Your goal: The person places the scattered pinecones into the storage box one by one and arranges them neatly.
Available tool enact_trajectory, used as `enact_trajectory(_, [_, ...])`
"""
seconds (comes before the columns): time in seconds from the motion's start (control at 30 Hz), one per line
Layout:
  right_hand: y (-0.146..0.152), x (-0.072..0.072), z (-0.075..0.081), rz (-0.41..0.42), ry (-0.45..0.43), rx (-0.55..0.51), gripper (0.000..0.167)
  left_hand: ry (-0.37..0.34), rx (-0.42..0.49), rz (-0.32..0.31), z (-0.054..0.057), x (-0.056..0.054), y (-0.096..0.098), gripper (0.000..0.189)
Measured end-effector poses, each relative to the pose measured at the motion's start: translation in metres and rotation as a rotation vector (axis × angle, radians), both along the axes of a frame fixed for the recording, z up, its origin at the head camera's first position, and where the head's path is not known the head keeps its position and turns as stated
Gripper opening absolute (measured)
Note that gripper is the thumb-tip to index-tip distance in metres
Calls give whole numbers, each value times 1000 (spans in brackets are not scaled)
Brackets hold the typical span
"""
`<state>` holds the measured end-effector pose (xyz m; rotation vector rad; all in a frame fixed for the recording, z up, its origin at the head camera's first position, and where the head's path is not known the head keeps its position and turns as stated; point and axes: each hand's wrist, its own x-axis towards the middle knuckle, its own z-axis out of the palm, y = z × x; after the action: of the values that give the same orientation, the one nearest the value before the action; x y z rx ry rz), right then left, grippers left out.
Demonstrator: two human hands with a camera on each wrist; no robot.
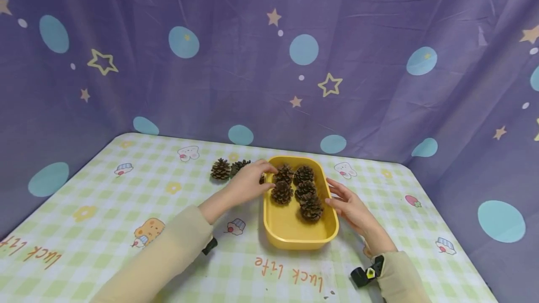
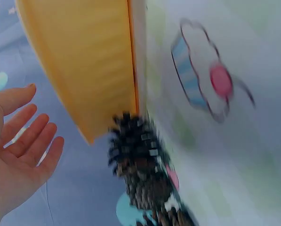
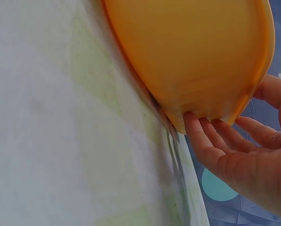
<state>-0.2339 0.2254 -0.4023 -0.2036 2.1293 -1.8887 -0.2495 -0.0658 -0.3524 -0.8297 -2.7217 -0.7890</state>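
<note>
A yellow rectangular plastic box (image 1: pixel 301 236) holds several brown pine cones (image 1: pixel 311 208), grouped in its far part. My left hand (image 1: pixel 249 182) is over the box's left rim, thumb and fingers spread beside the nearest cones; in the left wrist view nothing lies between its fingers. On the right, my right hand (image 1: pixel 351 207) holds the box's side wall, its thumb at the rim and its fingertips (image 3: pixel 191 117) against the outer face. More pine cones (image 1: pixel 221 170) rest on the cloth left of the box, partly hidden behind the left hand.
A green-and-white checked tablecloth (image 1: pixel 177 209) with printed cupcakes, bunnies and lettering covers the table. Behind and at the sides hangs a purple curtain (image 1: pixel 236 83) with stars and blue dots. Small dark bits (image 1: pixel 331 292) lie near the front edge.
</note>
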Motion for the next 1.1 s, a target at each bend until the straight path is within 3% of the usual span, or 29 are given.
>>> enact_trajectory(0.23, [0,2,0,4,0,-9,65,36,39,91,-1,-6,-32,31])
enact_trajectory(0.53, [2,2,0,-4,3,-1,65,-19,52,205,-12,-17,-64,36])
enact_trajectory(0.9, [2,0,-2,-13,-2,-2,64,-129,90,266,-24,-35,-92,61])
enact_trajectory(1.1, [2,0,-1,-1,3,-2,63,-172,43,276,-31,-39,-98,69])
